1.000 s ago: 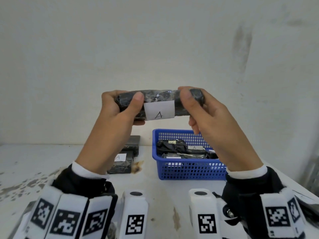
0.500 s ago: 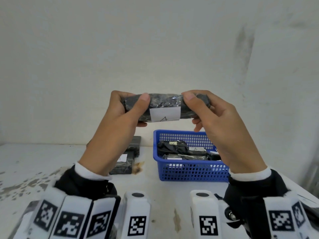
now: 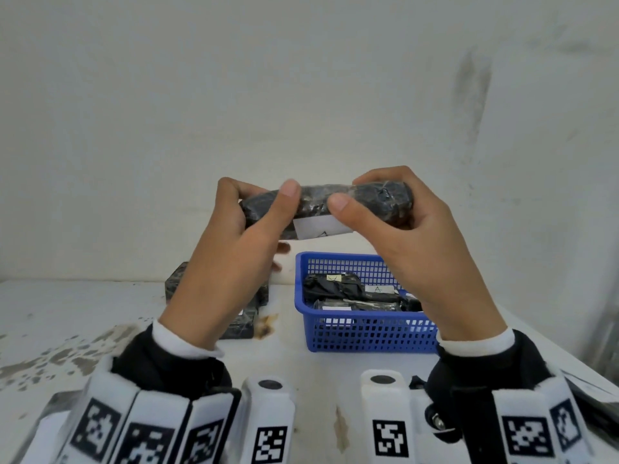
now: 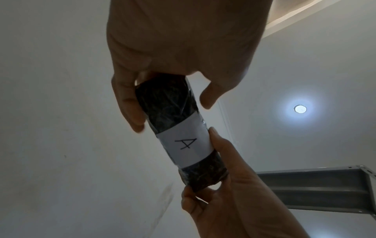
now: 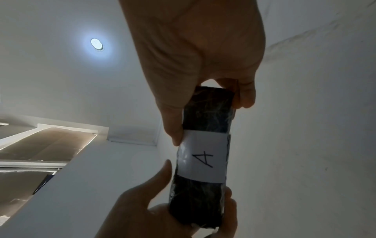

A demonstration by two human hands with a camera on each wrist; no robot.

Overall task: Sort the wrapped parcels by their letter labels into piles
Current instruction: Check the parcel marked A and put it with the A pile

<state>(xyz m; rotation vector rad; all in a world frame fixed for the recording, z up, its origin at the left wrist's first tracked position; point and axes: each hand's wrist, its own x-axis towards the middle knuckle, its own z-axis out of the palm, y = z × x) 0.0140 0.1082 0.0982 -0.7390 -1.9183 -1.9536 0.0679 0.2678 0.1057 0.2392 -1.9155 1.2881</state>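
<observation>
Both hands are raised above the worktop (image 3: 83, 309) and a single parcel (image 3: 321, 205) is held between them. One end is gripped by the left hand (image 3: 234, 259), thumb on the near face and fingers curled behind; the other end is gripped the same way by the right hand (image 3: 422, 259). The parcel is kept clear of every surface, in front of the wall (image 3: 301, 95), above the basket (image 3: 365, 333). Its long axis is set left to right, close to level, with the right end slightly higher. It is wrapped in dark glossy film, and a white label (image 4: 186, 145) marked "A" is banded round its middle; in the head view only the label's lower edge is seen, turned downward.

The basket is blue, of open mesh, and stands on the worktop below the right hand. Several dark parcels (image 3: 351, 293) are lying in it, at least one labelled "A"; the other labels cannot be read. Left of the basket, a pile (image 3: 248, 319) of dark parcels is set on the worktop, largely hidden behind the left hand.
</observation>
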